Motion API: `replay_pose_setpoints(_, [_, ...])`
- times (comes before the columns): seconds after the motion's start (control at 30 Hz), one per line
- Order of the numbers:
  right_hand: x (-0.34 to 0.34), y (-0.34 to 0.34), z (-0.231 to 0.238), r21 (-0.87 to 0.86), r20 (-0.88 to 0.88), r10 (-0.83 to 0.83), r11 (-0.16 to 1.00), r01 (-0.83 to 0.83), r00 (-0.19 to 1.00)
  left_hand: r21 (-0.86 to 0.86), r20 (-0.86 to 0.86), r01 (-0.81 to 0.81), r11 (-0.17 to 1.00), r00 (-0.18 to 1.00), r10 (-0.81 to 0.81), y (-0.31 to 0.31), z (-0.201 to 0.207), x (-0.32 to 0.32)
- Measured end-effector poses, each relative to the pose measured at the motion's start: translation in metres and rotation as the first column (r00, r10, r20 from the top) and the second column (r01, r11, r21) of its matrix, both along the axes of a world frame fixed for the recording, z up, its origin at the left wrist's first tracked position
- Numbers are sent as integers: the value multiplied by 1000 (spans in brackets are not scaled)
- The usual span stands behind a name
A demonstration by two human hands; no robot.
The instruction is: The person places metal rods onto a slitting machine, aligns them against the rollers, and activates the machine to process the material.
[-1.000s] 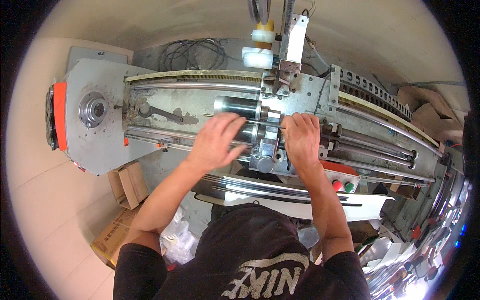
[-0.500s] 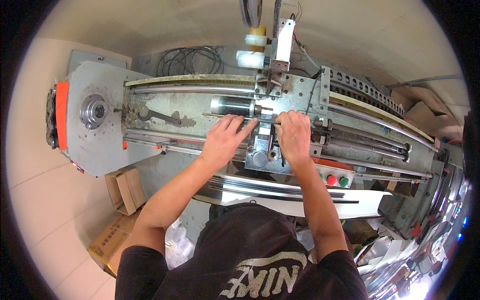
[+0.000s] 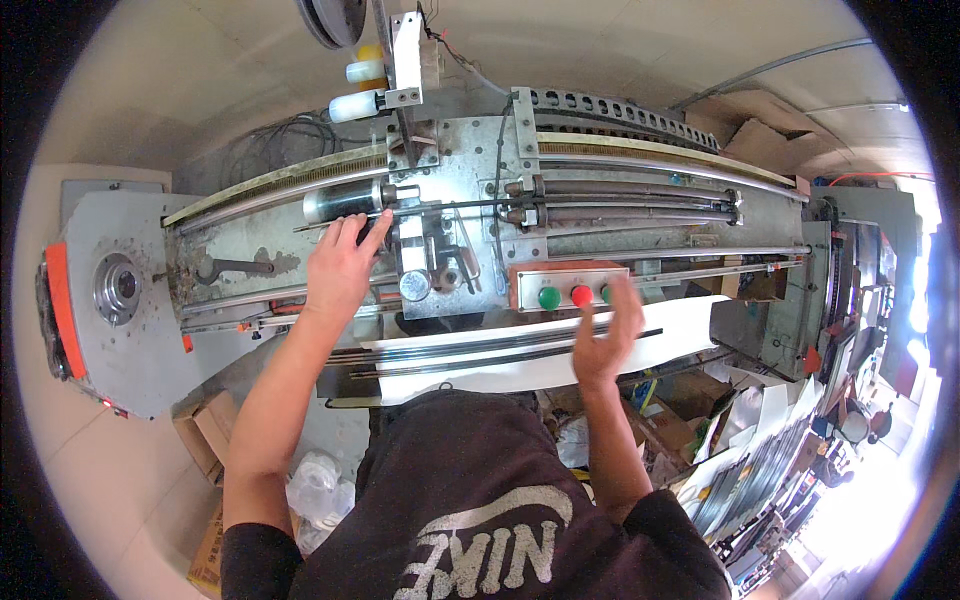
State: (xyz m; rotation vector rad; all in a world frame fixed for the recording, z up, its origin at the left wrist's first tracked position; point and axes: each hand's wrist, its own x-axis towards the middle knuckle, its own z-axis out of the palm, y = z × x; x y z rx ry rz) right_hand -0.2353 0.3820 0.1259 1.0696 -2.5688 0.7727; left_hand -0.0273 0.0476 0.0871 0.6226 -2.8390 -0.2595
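My left hand (image 3: 343, 265) holds a long thin dark rod (image 3: 450, 205) close to its left end, beside a black and silver cylinder (image 3: 343, 201). From there the rod runs right across the machine's metal carriage (image 3: 480, 150), into the area of a clamp block with long bars (image 3: 640, 200). My right hand (image 3: 608, 335), a little blurred, is off the rod with its fingers stretched out. Its fingertips are over the right end of the button box (image 3: 530, 290), at the right green button (image 3: 606, 293); I cannot tell whether they touch it. A red button (image 3: 582, 296) and another green button (image 3: 549, 298) sit beside it.
Several dark rods (image 3: 480, 352) lie on a white sheet (image 3: 690, 325) before the machine. A spanner (image 3: 235, 267) rests on the bed at left, near a grey end housing (image 3: 110, 300). Cardboard boxes (image 3: 205, 435) and a plastic bag (image 3: 320, 490) are at lower left.
My right hand has let go of the rod and moved down and right to the button box. My left hand stays on the rod. The whole view has shifted toward the right.
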Motion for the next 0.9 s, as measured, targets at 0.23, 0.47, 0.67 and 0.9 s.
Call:
replay_pose_setpoints(0.23, [-3, 64, -20, 664, 193, -256, 744, 66, 947, -19, -49, 6, 1000, 999, -7, -1, 2, 0])
replay_pose_setpoints(0.47, [8, 29, -6, 456, 125, -86, 890, 20, 988, -30, -49, -1, 1000, 999, -1, 1, -4, 4])
replay_pose_setpoints(0.67, [33, 9, -21, 318, 189, 205, 912, -258, 960, -3, -60, -25, 1000, 998, 25, 2, 1, 4])
replay_pose_setpoints(0.9, [56, -14, 0, 172, 383, 397, 857, -487, 834, -28, -60, -41, 999, 997, 39, 2, 10, 6])
